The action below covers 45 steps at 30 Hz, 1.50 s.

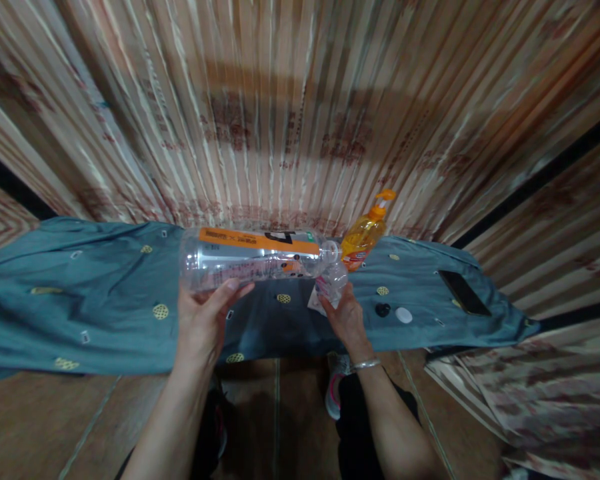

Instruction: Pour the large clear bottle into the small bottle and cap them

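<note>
My left hand [205, 327] is wrapped around the base end of a large clear plastic bottle [260, 255] with an orange label. The bottle lies sideways above the cloth, its open neck pointing right. My right hand [347, 317] grips a small, clear, rumpled-looking plastic piece [334, 279] with a whitish lower end, just below the bottle's mouth. Its exact kind is unclear, and I cannot tell whether it touches the neck. Behind it stands an orange pump bottle [363, 240] with yellow-orange liquid, tilted in this view.
A green-blue cloth [115, 320] with yellow prints covers the narrow surface. To the right lie a small black cap-like piece [383, 309], a white round disc [404, 315] and a dark phone [464, 292]. A pleated, patterned curtain [280, 133] hangs right behind.
</note>
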Each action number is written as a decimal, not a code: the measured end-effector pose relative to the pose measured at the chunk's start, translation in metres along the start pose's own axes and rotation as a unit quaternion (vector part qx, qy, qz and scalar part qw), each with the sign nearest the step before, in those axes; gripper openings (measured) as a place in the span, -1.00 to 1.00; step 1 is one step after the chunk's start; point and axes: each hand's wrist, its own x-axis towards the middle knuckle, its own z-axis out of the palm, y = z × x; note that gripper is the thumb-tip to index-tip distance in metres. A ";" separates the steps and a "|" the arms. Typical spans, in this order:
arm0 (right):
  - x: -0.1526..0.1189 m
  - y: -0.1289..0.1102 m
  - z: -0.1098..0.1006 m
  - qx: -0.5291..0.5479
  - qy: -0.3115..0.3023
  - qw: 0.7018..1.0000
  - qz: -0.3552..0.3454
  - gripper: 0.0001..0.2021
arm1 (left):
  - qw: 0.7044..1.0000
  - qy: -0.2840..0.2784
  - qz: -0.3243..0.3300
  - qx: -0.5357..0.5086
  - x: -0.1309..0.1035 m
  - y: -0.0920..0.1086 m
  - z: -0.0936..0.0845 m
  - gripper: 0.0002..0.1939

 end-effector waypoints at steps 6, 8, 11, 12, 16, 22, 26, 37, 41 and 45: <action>-0.001 0.000 0.000 -0.004 0.001 1.000 -0.009 -0.50 | 1.000 0.001 -0.001 0.003 0.000 -0.001 -0.001 -0.40; -0.001 0.000 0.000 -0.005 0.007 1.000 -0.012 -0.50 | 1.000 0.000 -0.001 0.001 0.000 -0.001 -0.001 -0.42; 0.000 -0.001 -0.001 0.000 0.005 1.000 -0.013 -0.51 | 1.000 -0.002 -0.001 -0.004 0.000 -0.001 -0.002 -0.45; 0.000 -0.001 -0.001 0.001 0.003 1.000 -0.014 -0.51 | 1.000 -0.001 -0.002 -0.005 0.000 -0.001 -0.002 -0.45; 0.000 -0.001 -0.002 0.003 0.002 1.000 -0.009 -0.51 | 1.000 0.003 -0.003 -0.007 0.001 -0.002 -0.002 -0.46; -0.001 0.002 0.003 0.011 0.015 1.000 -0.011 -0.48 | 1.000 -0.002 -0.002 -0.006 0.001 -0.002 -0.002 -0.46; -0.001 0.005 0.005 0.008 0.028 0.999 -0.022 -0.46 | 1.000 -0.004 -0.001 0.000 0.001 -0.002 -0.002 -0.46; -0.001 0.000 0.001 -0.007 0.008 1.000 -0.009 -0.46 | 1.000 0.000 -0.004 -0.003 0.000 -0.001 -0.001 -0.44; -0.002 0.002 0.002 -0.005 0.011 1.000 -0.009 -0.46 | 1.000 -0.004 -0.001 -0.005 0.000 -0.002 -0.002 -0.47; -0.001 0.002 0.002 -0.005 0.011 1.000 -0.014 -0.46 | 1.000 -0.002 -0.004 0.000 0.000 -0.002 -0.002 -0.51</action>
